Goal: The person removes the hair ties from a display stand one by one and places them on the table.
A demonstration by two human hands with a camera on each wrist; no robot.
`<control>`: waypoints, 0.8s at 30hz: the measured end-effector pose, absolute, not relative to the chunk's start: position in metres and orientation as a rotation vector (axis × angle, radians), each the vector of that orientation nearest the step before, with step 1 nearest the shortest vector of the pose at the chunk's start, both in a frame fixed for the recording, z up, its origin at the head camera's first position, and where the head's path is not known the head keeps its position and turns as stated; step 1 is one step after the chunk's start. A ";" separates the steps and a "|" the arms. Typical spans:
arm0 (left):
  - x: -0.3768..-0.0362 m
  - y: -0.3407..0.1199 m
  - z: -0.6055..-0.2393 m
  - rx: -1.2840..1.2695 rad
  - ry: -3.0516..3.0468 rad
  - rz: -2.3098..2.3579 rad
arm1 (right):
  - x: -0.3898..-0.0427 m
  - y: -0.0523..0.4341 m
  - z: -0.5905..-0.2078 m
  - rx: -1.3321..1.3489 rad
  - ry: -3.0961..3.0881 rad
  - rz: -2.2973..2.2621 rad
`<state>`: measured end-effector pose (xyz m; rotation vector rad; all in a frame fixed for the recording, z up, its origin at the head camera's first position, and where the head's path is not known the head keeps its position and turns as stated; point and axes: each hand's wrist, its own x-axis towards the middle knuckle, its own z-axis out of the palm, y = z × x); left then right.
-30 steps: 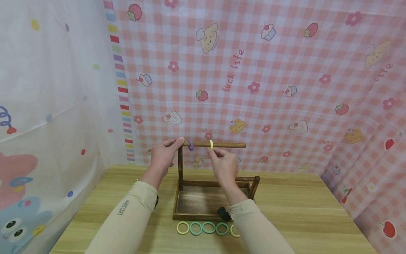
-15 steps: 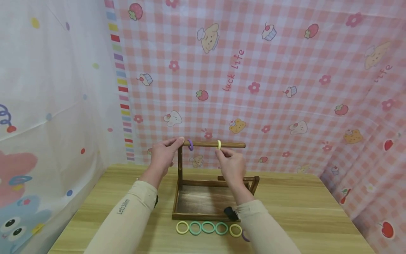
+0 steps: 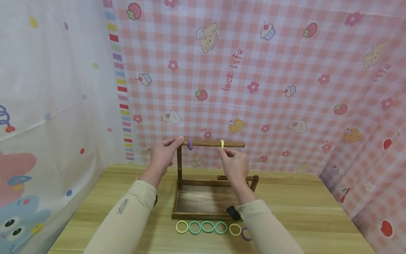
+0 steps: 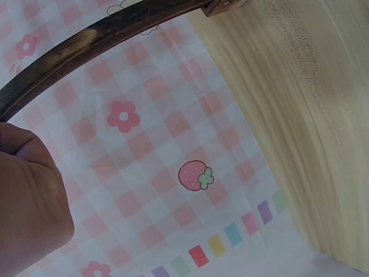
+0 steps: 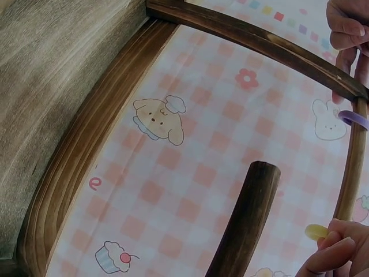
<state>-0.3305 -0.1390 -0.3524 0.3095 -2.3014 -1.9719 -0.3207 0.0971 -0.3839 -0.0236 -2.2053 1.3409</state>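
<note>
1. Two rings hang on the top rod [image 3: 213,144] of a dark wooden stand [image 3: 179,176]: a yellow ring [image 3: 222,144] toward the rod's free end and a purple ring [image 3: 189,144] near the upright post.
2. Right hand [image 3: 235,165]: its grip is pinched on the yellow ring, fingertips [image 5: 334,239] closed round the band at the rod.
3. Left hand [image 3: 163,155]: its grip is curled on the rod's post end, thumb and fingers around the wood, just beside the purple ring.
4. Below, the stand's tray base [image 3: 203,215] sits on the wooden surface [image 3: 301,211].
5. Six loose rings lie in a row [image 3: 207,227] on the surface in front of the tray: yellow, three green, yellow, then purple, the last partly hidden by the right sleeve.
6. Pink checked cloth [image 3: 269,81] hangs behind.
</note>
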 end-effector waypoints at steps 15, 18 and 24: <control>-0.331 -0.140 -0.353 0.321 -2.294 -1.986 | -0.322 0.106 -0.384 -0.075 -2.227 1.344; -0.331 -0.140 -0.353 0.326 -2.299 -1.983 | -0.322 0.107 -0.384 -0.081 -2.228 1.344; -0.331 -0.139 -0.352 0.335 -2.303 -1.982 | -0.324 0.110 -0.385 -0.061 -2.208 1.320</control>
